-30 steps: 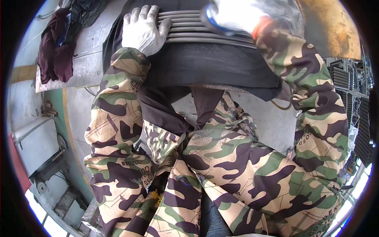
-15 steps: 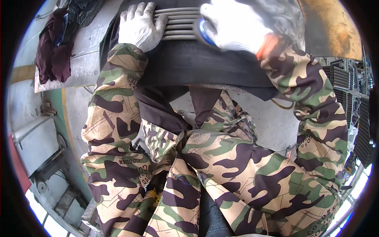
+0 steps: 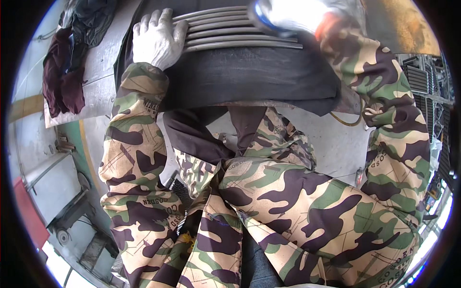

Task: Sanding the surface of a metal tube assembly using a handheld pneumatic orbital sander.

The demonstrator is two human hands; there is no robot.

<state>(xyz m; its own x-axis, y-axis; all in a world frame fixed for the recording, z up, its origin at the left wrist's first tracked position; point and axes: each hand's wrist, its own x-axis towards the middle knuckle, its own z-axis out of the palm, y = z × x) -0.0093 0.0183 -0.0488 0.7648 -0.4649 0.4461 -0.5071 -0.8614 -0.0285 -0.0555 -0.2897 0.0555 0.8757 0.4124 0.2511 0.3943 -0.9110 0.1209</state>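
Note:
Several slim grey metal rods (image 3: 221, 35) lie side by side on a black cloth (image 3: 249, 79) spread over the table. My left hand (image 3: 158, 41), in a white knit glove, rests palm down at their left ends with its fingers apart. Over the right part of the rods is my right hand (image 3: 300, 17), in a white glove with an orange cuff, smeared by motion. Beneath its fingers shows a blue, curved-edged object (image 3: 261, 19); its kind is hidden. The nearest rod's right end sticks out past that hand.
Dark red and grey clothes (image 3: 62, 72) hang over the table's left corner. A rusty brown sheet (image 3: 403, 29) lies at the far right. Racks of dark bars (image 3: 418, 79) stand beyond on the right. Below the table edge are my legs in camouflage cloth.
My right hand and the blue object have moved away from me and a little right, uncovering more of the rods' right ends. My left hand still lies spread on the left ends.

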